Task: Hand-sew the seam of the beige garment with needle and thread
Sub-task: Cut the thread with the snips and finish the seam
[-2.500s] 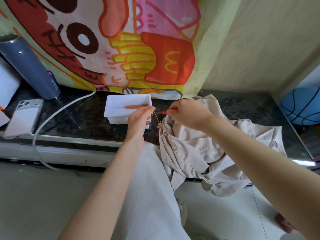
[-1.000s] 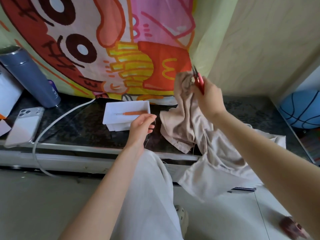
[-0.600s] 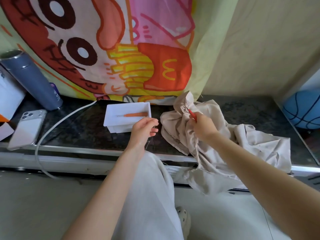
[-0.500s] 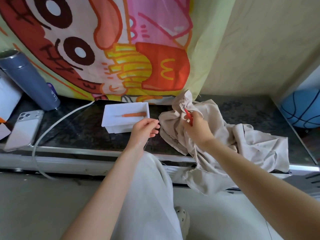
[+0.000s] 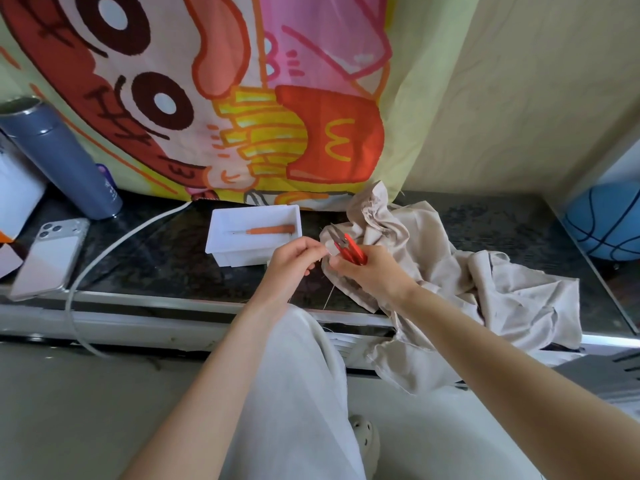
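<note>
Now the left hand (image 5: 294, 258) pinches the thread (image 5: 329, 296), right hand (image 5: 370, 275) grips the snips (image 5: 348, 245), blades pointing away and left. The garment (image 5: 450, 271) lies heaped just right of both hands, its near edge touching the right hand, the closer one

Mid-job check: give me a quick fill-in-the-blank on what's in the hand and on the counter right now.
1. The right hand holds snips with ____ handles.
2. The tool lying in the white tray has an ____ handle.
3. The phone lies to the ____ of the tray.

Missing words: red; orange; left.
</note>
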